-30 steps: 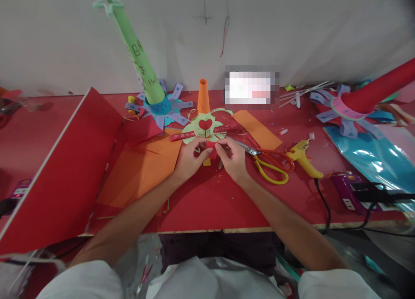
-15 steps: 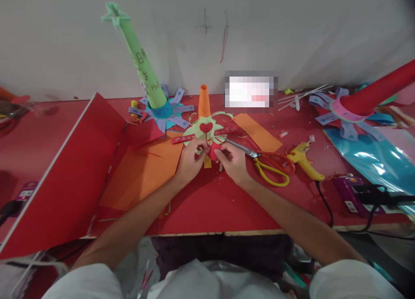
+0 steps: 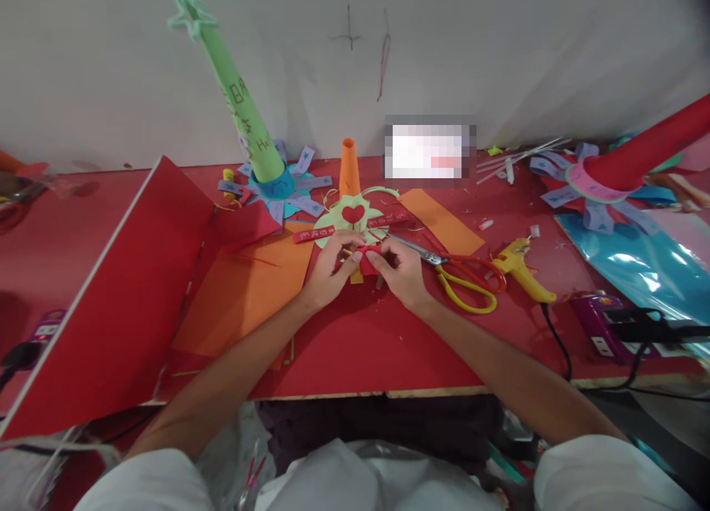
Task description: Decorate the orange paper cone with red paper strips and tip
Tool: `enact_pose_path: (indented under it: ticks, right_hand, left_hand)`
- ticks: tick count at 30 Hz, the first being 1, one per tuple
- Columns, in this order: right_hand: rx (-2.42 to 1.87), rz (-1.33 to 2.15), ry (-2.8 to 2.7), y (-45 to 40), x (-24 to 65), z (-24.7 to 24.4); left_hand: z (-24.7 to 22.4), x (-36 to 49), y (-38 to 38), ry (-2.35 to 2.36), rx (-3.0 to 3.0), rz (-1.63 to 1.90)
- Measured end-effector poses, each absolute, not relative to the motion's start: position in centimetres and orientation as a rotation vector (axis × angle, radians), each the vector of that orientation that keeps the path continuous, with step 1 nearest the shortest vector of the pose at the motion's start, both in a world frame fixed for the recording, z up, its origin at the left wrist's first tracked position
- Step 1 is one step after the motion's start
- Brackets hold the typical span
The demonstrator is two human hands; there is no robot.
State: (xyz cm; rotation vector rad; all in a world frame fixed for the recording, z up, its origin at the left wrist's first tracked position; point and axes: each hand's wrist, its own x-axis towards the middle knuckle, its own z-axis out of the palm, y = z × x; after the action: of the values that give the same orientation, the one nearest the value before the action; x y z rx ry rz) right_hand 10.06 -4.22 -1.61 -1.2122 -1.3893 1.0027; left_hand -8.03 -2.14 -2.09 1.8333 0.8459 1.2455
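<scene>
Together, both hands [image 3: 331, 276] [image 3: 404, 276] pinch red paper [image 3: 368, 265] beside scissors [image 3: 435, 259], well back from the near table edge [image 3: 433, 393].

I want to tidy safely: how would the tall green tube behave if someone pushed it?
The green tube may tip, being tall and narrow; the star probably adds top weight. Its paper-like surface suggests it is light.

The green tube [image 3: 239, 104] bears an "H" (its other lettering [image 3: 237, 92] is unclear).
</scene>
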Motion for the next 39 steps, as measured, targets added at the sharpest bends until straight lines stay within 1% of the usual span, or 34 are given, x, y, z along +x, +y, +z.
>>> enact_pose_path:
  ticks: [5,8,10,15,21,27,39]
  right_hand:
    - [-1.229,0.916,-1.42,-3.9,10.2,-1.5]
    - [-1.206,0.924,-1.424,-3.9,10.2,-1.5]
    - [-1.168,1.009,-1.386,-4.0,10.4,-1.5]
    - [-1.01,1.387,-1.243,-4.4,10.8,-1.9]
    - [-0.87,1.505,-1.222,-4.6,10.8,-1.5]
    - [-0.784,1.79,-1.079,-4.4,10.8,-0.6]
    - [-0.559,2.004,-1.042,-4.4,10.9,-1.5]
  left_hand:
    - [-2.0,-7.8,-2.2,0.837,1.759,1.212]
    - [-1.9,-7.8,-1.9,0.844,1.69,1.19]
    - [-1.9,-8.0,-1.6,0.813,1.655,1.158]
    - [-2.3,-8.4,-1.2,0.731,1.44,1.058]
    - [-2.2,-8.4,-1.2,0.726,1.263,1.116]
    - [-1.5,-8.6,-1.4,0.714,1.218,1.077]
    - [-1.7,-8.5,-1.8,0.482,0.988,1.071]
